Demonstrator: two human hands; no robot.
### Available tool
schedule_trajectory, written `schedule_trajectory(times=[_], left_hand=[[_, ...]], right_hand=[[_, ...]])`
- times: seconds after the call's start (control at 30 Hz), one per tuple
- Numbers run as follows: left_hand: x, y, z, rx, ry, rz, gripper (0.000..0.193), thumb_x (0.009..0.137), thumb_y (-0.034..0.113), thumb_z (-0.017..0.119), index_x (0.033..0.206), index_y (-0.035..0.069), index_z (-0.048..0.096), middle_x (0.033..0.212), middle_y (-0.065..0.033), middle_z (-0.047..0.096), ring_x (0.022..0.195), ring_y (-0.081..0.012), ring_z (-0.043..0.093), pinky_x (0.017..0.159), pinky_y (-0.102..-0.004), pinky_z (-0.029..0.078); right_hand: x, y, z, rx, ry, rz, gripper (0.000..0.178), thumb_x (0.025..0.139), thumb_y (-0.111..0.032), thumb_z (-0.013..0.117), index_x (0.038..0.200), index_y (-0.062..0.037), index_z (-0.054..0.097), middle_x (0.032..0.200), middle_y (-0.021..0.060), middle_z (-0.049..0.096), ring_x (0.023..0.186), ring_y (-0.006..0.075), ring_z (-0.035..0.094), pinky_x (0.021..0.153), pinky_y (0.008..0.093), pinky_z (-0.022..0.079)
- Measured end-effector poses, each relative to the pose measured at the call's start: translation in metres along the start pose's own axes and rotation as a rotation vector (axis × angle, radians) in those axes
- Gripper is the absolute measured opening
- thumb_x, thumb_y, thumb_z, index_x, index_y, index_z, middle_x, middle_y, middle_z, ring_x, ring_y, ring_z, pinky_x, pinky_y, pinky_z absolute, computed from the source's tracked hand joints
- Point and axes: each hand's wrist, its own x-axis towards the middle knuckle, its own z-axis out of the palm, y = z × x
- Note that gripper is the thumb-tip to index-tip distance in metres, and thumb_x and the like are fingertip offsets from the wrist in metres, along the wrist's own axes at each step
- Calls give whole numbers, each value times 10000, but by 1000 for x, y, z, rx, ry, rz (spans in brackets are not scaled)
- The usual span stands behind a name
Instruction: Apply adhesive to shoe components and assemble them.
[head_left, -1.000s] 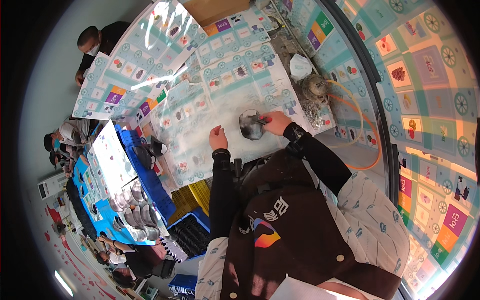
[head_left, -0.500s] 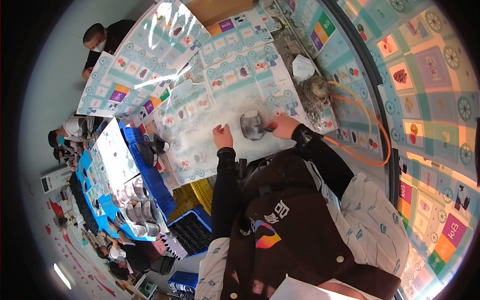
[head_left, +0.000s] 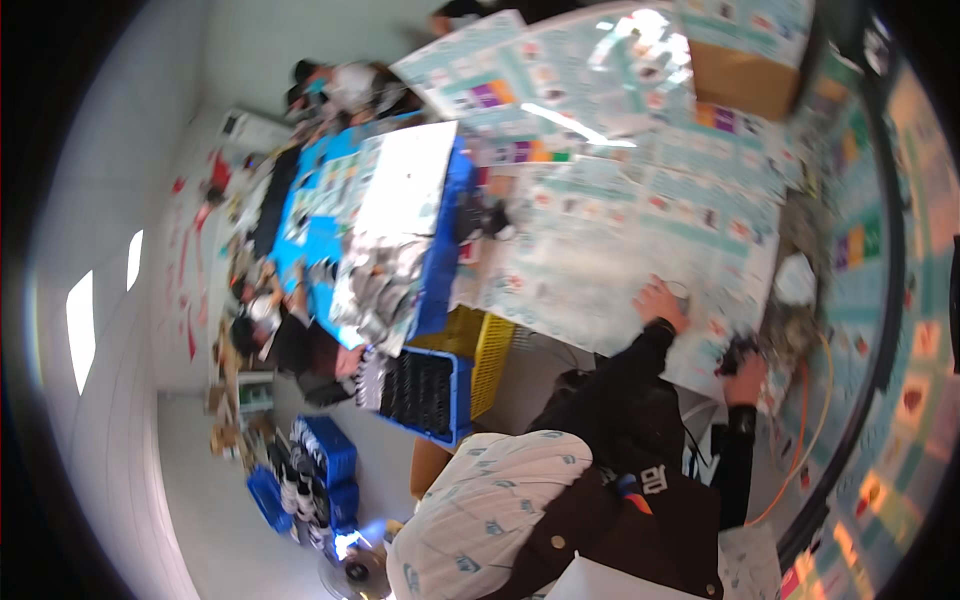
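Observation:
Over the dusty, white-stained part of the paper-covered worktable [head_left: 590,240] is my left hand [head_left: 660,303]. Its fingers are bent around the edge of a small grey rounded piece [head_left: 681,292], most of which the hand hides. Farther right, close to the table's right front edge, my right hand [head_left: 747,380] is closed on a dark hand tool [head_left: 736,352]. Motion smears the tool, so its exact kind does not show.
Left of the worktable stand a blue crate [head_left: 450,230], a yellow crate [head_left: 490,365] and a blue crate of black pieces [head_left: 420,395]. Grey curved pieces [head_left: 385,285] lie on a board. An orange hose [head_left: 800,440] hangs at the right. Other people sit at a blue table [head_left: 310,215].
The view has swung left, shifting the scene rightward. My left hand has come to the grey piece; my right hand, with the dark tool, has moved away from it toward the table's right edge.

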Motion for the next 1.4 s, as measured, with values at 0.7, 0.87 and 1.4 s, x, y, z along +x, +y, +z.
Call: schedule_trajectory(times=[0.7, 0.87, 1.4], left_hand=[[-28, -846, -487, 186, 357, -317, 1402, 599, 593, 884, 1566, -54, 100, 1508, -346, 341, 1399, -478, 364, 1159, -484, 328], [45, -979, -455, 90, 352, -374, 1425, 552, 546, 914, 1579, 8, 85, 1518, -298, 360, 1389, -463, 380, 1146, -515, 337], [84, -1037, -396, -292, 598, -144, 1217, 690, 559, 862, 1553, -10, 220, 1494, -277, 406, 1405, -386, 394, 1125, -493, 356]], right_hand=[[22, -228, 0, 27, 16, -88, 290, 786, 6, 615, 1072, -36, 628, 1098, 180, 624, 1142, 393, 547, 1016, 485, 416], [0, -347, 16, -72, -36, -68, 258, 798, -18, 598, 1050, -46, 644, 1102, 158, 609, 1094, 368, 571, 969, 460, 442], [-18, -502, 5, -101, -114, -143, 224, 796, -10, 603, 1012, -34, 661, 1084, 149, 619, 1015, 348, 606, 854, 411, 499]])
